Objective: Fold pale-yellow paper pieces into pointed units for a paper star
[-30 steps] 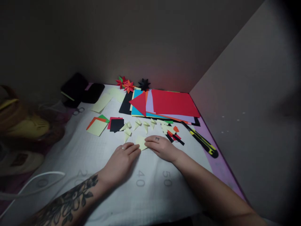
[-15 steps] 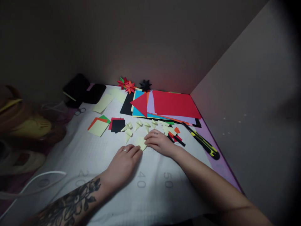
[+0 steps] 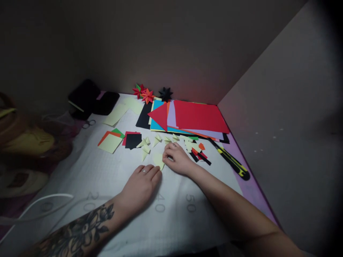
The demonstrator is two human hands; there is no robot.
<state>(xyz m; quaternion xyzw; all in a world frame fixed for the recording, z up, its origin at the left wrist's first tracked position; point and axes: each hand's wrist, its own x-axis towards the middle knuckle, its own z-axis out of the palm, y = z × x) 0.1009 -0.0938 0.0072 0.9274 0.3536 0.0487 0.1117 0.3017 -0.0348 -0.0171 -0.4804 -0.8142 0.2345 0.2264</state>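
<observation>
A small pale yellow piece of paper lies on the white surface between my two hands. My left hand, with a ring on one finger, has its fingers together and pressed down at the paper's near edge. At the right edge, the thumb and index finger of my right hand are closed in a pinch on the same paper, hiding that side. Several folded pale yellow paper pieces lie just beyond and to the left of it.
Square sheets and dark squares lie left. Large coloured sheets lie behind, near paper stars. Paper scraps and a yellow-black utility knife are right. Scissors and a black case stand back left.
My right hand's fingers have curled from lying stretched over the paper into a pinch at its right edge. My left hand stays nearly where it was. The view has shifted slightly.
</observation>
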